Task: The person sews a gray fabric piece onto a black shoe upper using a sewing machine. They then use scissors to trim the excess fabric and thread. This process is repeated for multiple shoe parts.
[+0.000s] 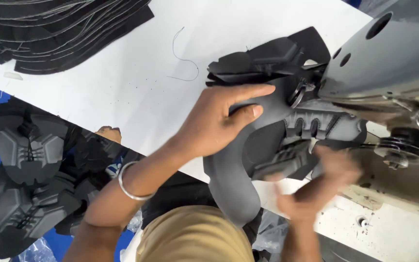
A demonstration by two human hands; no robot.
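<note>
Two hands on a grey shoe upper [267,145] at the sewing machine [389,63].
Left hand [214,121] presses flat, open; right hand [311,187] is blurred, grip unclear.

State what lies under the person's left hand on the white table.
The left hand presses flat on a grey and black shoe upper at the sewing machine. The part beneath the palm, and the white table below it, are covered.

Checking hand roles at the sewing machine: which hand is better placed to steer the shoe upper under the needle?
Probably the left hand: it lies flat on the grey shoe upper beside the sewing machine head. The right hand is blurred at the lower edge.
</note>
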